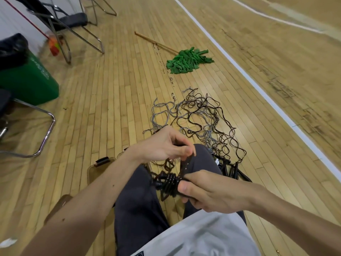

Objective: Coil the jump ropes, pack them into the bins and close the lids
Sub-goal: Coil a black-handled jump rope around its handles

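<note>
A dark jump rope with pale flecks is wound into a tight coil (168, 183) above my lap. My right hand (208, 191) grips the coil with fingers and thumb curled round it. My left hand (166, 145) pinches the rope's loose end just above the coil, and the strand runs taut between the two hands. A tangle of brown and grey ropes (199, 117) lies spread on the wooden floor ahead. Several black handles (232, 169) lie bunched beside my right knee. Part of a clear brownish bin (96, 170) with a black latch shows at my left.
A green mop (188, 60) with a wooden pole lies on the floor beyond the ropes. A green trash can (27, 78) with a black liner stands at the left. Metal-framed chairs (73, 28) stand at the back left and near left. A white court line (258, 85) runs diagonally at right.
</note>
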A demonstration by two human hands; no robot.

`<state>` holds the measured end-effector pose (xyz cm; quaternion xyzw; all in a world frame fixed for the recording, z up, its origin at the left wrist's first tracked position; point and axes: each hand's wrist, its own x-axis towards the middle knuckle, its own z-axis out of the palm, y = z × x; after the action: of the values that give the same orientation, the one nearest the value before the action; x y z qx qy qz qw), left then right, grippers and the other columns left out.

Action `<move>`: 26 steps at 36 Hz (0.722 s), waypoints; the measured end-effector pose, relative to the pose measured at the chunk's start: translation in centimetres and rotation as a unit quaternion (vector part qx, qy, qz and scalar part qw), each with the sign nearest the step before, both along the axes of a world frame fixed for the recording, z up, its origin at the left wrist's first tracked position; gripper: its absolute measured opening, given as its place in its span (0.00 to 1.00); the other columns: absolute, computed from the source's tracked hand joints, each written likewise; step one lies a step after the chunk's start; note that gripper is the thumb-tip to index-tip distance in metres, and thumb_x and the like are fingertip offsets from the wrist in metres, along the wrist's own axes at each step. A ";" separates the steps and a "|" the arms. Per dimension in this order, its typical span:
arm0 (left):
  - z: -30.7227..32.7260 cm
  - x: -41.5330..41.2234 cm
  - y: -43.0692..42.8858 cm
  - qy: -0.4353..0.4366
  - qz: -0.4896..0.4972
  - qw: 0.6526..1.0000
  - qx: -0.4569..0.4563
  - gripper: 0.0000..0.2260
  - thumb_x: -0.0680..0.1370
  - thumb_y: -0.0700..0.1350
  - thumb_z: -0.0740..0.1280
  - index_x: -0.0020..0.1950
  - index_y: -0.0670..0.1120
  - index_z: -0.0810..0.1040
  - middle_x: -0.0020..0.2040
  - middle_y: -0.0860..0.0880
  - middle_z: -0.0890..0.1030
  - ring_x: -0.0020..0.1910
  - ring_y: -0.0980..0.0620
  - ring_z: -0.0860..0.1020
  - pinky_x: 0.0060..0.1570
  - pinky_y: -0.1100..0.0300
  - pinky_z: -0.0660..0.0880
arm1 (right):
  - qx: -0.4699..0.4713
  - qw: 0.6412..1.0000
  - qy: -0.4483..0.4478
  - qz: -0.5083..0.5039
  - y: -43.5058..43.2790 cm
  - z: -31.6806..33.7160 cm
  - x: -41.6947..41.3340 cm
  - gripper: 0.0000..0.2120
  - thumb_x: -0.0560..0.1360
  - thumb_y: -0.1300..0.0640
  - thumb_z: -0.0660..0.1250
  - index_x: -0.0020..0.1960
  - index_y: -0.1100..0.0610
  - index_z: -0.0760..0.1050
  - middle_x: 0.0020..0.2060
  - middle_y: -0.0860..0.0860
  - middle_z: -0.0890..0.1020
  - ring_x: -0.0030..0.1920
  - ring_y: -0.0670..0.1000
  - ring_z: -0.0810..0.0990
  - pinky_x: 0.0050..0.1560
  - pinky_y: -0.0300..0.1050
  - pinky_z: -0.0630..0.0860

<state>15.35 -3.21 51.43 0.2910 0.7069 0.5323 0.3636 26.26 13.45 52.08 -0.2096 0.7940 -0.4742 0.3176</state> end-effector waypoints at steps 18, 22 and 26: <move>-4.0 2.3 -0.7 -0.033 0.118 0.991 -0.057 0.15 0.79 0.56 0.61 0.40 0.50 0.81 0.28 0.49 0.67 0.24 0.55 0.63 0.26 0.64 0.61 | -0.251 0.932 -0.091 -0.246 2.0 -2.2 -1.8 0.08 0.82 0.63 0.62 0.46 0.62 0.67 0.28 0.48 0.63 0.24 0.47 0.59 0.23 0.38 0.56; -4.8 2.8 -1.1 -0.052 0.122 0.990 -0.053 0.21 0.81 0.55 0.59 0.49 0.37 0.78 0.27 0.51 0.64 0.25 0.55 0.60 0.26 0.64 0.59 | -0.236 0.927 -0.085 -0.279 2.4 -2.9 -2.3 0.09 0.82 0.62 0.63 0.46 0.60 0.65 0.28 0.48 0.63 0.24 0.46 0.59 0.22 0.37 0.57; -5.0 3.5 -1.1 -0.045 0.105 0.992 -0.058 0.19 0.84 0.52 0.56 0.49 0.39 0.78 0.28 0.49 0.63 0.25 0.54 0.60 0.26 0.63 0.59 | -0.232 0.921 -0.094 -0.298 2.8 -3.3 -2.6 0.10 0.82 0.62 0.63 0.44 0.59 0.64 0.28 0.49 0.64 0.23 0.46 0.60 0.22 0.37 0.57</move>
<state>18.90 -4.28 46.39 0.1698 0.7463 0.5379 0.3534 23.70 16.26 48.75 0.0140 0.6538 -0.7354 0.1776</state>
